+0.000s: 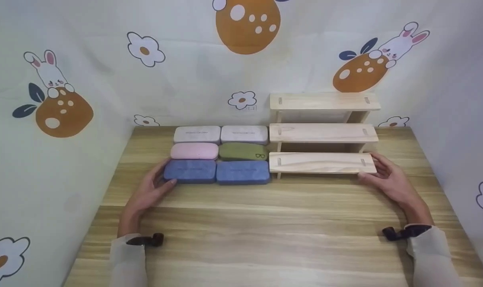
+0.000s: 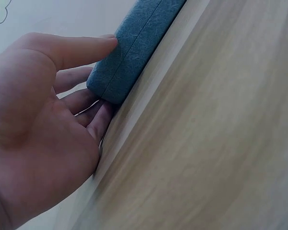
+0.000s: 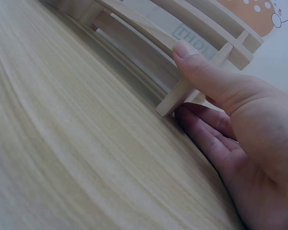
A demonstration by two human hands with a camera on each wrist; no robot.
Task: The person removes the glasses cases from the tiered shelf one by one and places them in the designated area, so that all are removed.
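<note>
Six glasses cases stand in a two-column block: two blue cases in front, a pink case (image 1: 194, 151) and a green case (image 1: 243, 151) behind them, two pale grey cases at the back. My left hand (image 1: 147, 192) holds the outer end of the left blue case (image 1: 190, 171). Its thumb lies on the front face, and the other fingers are at the case's end, partly hidden. To the right stands a three-tier wooden shelf (image 1: 322, 162). My right hand (image 1: 393, 184) grips the right end of its lowest tier, thumb at the front edge, fingers by the leg (image 3: 175, 98).
The second blue case (image 1: 243, 172) sits beside the shelf's left end. Both grey cases (image 1: 197, 134) are near the patterned wall covering (image 1: 185, 87). The wood-grain tabletop (image 1: 265, 231) extends in front of everything.
</note>
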